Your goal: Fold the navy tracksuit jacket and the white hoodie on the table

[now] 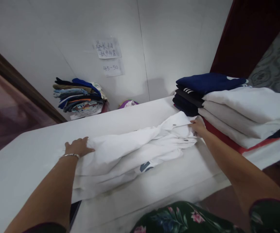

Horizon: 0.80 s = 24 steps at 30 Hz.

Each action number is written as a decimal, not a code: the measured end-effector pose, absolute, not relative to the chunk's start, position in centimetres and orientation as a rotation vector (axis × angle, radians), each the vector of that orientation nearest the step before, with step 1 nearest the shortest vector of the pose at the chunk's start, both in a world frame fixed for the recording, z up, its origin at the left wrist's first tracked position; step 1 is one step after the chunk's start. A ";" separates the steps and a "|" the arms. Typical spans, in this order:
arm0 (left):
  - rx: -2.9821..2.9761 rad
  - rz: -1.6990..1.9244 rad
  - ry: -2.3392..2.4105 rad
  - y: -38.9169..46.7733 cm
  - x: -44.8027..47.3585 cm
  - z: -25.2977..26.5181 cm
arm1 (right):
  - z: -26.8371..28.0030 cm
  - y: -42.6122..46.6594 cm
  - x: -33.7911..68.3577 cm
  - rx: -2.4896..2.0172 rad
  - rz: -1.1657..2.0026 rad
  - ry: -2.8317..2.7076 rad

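A white shirt (130, 147) lies lengthwise across the white table, loosely folded and wrinkled, with a dark print on its near side and small dark marks toward its right end. At the shirt's left end rests my left hand (78, 147), a bracelet on its wrist. Its fingers and thumb are apart against the cloth edge. My right hand (198, 126) is at the opposite end, its fingers closed on the shirt's edge. Right beside that hand rises a stack of folded clothes (237, 113), with white, grey, navy and red pieces.
Against the wall stands another pile of folded clothes (79, 95), at the back left. A small purple bundle (127, 103) shows behind the table's (33, 155) far edge. Paper notes (109, 48) hang on the wall. A pink curtain (16, 106) borders the left side.
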<state>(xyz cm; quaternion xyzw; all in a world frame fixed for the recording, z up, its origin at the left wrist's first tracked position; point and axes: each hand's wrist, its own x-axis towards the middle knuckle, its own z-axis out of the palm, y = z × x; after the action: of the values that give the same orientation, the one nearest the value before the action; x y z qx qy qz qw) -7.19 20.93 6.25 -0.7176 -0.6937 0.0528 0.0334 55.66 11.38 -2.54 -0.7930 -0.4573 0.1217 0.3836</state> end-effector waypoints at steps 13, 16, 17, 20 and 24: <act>-2.860 -0.115 -1.534 16.0 7.9 2.3 | 2.4 15.8 44.7 -1.820 0.092 -2.360; -2.831 -0.026 -1.783 15.9 8.1 0.0 | 2.1 17.0 45.7 -2.073 0.126 -2.409; -2.812 -0.014 -1.847 16.1 7.9 -0.7 | 2.0 17.0 46.3 -2.109 0.120 -2.403; -2.786 -0.064 -1.863 16.5 7.5 -2.3 | 1.4 16.3 47.4 -2.209 0.069 -2.326; -2.775 -0.076 -1.807 16.4 8.1 -2.6 | -0.1 15.3 47.3 -2.333 0.075 -2.202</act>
<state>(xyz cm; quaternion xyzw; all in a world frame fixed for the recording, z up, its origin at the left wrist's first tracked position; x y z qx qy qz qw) 8.08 16.38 -2.63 -0.8347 -0.5435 -0.0229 -0.0852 47.30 15.28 -0.09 -0.7266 -0.6858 0.0233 -0.0334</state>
